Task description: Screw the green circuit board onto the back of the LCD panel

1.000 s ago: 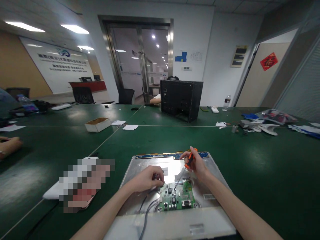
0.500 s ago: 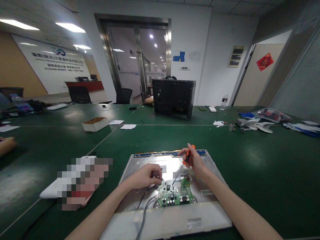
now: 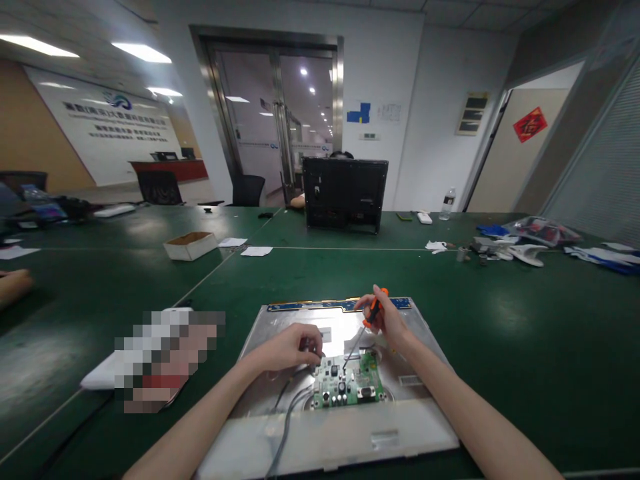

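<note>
A silver display panel [image 3: 300, 430] lies flat on the green table, with a blue circuit strip [image 3: 310, 306] along its far edge. On its middle sits a green circuit board [image 3: 350, 383]. My right hand [image 3: 387, 320] is closed around an orange and black screwdriver [image 3: 373, 311], whose shaft slants down to the board's upper part. At the board's upper left corner rests my left hand [image 3: 295, 347], fingers curled with the fingertips at the edge; whatever they pinch is too small to tell. Dark cables [image 3: 289, 423] run from the board's left side over the panel toward me.
A black monitor [image 3: 345, 195] stands at the far side of the table [image 3: 525, 333]. An open white box [image 3: 191, 247] is back left, and a blurred object [image 3: 170, 360] lies left of the panel. Another person's hand [image 3: 15, 287] shows at the left edge. Gloves and bags lie back right.
The view has shifted slightly, and the far monitor has turned a little. Both hands keep nearly the same places, with the screwdriver still on the board.
</note>
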Tool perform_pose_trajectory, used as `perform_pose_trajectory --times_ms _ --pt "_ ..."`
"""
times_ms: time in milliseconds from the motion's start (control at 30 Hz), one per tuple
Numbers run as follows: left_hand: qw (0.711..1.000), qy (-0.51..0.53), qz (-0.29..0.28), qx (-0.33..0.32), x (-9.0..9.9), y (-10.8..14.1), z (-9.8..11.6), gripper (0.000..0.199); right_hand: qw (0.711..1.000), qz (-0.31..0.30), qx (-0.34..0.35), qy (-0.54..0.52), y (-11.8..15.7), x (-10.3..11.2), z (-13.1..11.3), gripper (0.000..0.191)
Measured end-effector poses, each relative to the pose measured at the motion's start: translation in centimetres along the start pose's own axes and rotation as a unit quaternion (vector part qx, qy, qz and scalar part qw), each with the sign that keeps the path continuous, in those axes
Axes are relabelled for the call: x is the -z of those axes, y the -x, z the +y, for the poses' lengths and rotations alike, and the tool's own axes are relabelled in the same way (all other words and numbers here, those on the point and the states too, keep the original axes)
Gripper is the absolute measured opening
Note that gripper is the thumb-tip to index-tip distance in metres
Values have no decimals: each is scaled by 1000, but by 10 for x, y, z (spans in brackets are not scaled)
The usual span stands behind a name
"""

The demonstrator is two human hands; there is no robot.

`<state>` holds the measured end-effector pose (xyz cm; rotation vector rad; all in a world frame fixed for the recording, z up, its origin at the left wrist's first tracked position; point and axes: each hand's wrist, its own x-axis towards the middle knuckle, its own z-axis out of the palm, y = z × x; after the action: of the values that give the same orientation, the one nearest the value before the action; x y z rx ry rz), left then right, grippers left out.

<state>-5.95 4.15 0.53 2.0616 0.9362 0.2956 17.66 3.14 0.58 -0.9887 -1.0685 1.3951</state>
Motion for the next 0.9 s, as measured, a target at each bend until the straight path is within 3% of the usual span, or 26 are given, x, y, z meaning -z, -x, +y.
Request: perform_pose_trajectory --times_ms 667,900 --pt "1000 -20 -12 -19 1 1 -1 10 999 19 -2 -28 5 3 -7 49" --pt "1000 17 -6 -15 0 0 -2 11 993 36 24 -110 -7 -29 -20 43"
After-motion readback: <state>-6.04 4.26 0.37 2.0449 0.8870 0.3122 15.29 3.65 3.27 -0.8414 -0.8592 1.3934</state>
